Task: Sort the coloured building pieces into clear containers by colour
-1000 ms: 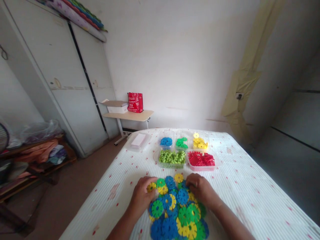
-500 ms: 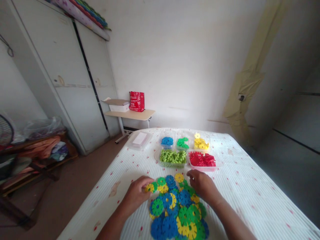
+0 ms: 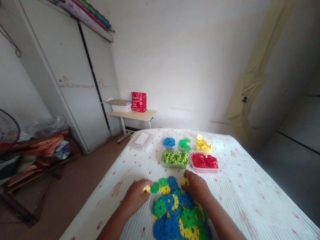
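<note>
"What is the left hand doing?"

"Pinching a yellow disc at its fingertips, at ten o'clock from the middle of the pile. A green disc sits against that one's edge; whether the two are joined, I can't tell."

"And the right hand?"

"At one o'clock, fingers curled over a second yellow disc. I can't tell whether they grip it or only touch."

"What's in the pile?"

"Notched blue, green and yellow discs, overlapping on the spotted tablecloth."

"Beyond it?"

"A lime-green tub at twelve o'clock, a red tub at one."
</note>
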Demonstrator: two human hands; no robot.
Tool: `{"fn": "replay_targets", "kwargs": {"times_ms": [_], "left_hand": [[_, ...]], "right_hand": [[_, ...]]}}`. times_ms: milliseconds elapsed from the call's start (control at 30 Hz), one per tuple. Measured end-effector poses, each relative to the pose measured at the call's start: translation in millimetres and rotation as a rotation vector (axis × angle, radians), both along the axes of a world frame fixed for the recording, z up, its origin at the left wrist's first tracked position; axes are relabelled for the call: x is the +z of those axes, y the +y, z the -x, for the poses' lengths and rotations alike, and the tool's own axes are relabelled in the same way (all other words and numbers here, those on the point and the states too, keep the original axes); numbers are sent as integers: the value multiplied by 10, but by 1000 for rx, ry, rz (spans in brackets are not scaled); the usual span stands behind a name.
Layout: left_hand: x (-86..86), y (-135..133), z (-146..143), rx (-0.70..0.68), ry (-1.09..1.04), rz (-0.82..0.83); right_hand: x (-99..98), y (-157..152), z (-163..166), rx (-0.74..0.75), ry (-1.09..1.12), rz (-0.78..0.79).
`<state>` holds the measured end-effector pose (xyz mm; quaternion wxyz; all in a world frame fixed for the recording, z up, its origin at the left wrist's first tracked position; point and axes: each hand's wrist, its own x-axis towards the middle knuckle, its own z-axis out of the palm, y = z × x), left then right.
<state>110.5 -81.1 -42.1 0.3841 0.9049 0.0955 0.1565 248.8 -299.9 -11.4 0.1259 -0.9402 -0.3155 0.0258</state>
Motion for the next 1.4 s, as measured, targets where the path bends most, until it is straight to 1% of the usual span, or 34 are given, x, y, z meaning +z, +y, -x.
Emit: {"fn": "replay_targets", "kwargs": {"times_ms": [133, 200, 267, 333, 433, 500, 633, 767, 833, 900, 967, 1000, 1067, 1200, 1300, 1400], "left_hand": [[123, -138, 3, -29, 11, 35], [141, -218, -11, -74, 34, 23], [109, -271, -32, -121, 74, -30], [46, -282, -49, -138, 117, -104], [-39, -226, -54, -71, 175, -192], [-65, -167, -46, -26, 195, -201], [-55, -99, -25, -21, 139, -113], [8, -184, -18, -38, 65, -24], [57, -278, -17, -64, 24, 18], [111, -381, -17, -82, -8, 56], [151, -462, -16, -85, 1, 85], [161, -487, -16, -85, 19, 94], [155, -497, -16, -86, 56, 100], [79, -415, -21, -62, 52, 106], [32, -355, -34, -27, 42, 99], [16, -333, -46, -16, 36, 94]], "right_hand": [[66, -42, -5, -14, -26, -4], [105, -40, -16, -22, -40, -12], [131, -36, -28, -30, -37, -48], [128, -46, -40, -12, 9, -103], [70, -114, -67, 27, 101, -130], [19, -207, -97, 31, 131, -115], [-30, -478, -174, 41, 177, -105], [17, -726, -196, -16, 161, -122], [51, -795, -165, -27, 164, -184], [71, -826, -113, 23, 229, -281], [65, -832, -58, 92, 344, -347], [51, -830, -34, 108, 398, -346], [12, -823, 4, 91, 444, -294], [-52, -797, 44, 53, 394, -177], [-57, -778, 67, 55, 352, -141], [-49, -780, 91, 29, 265, -106]]}}
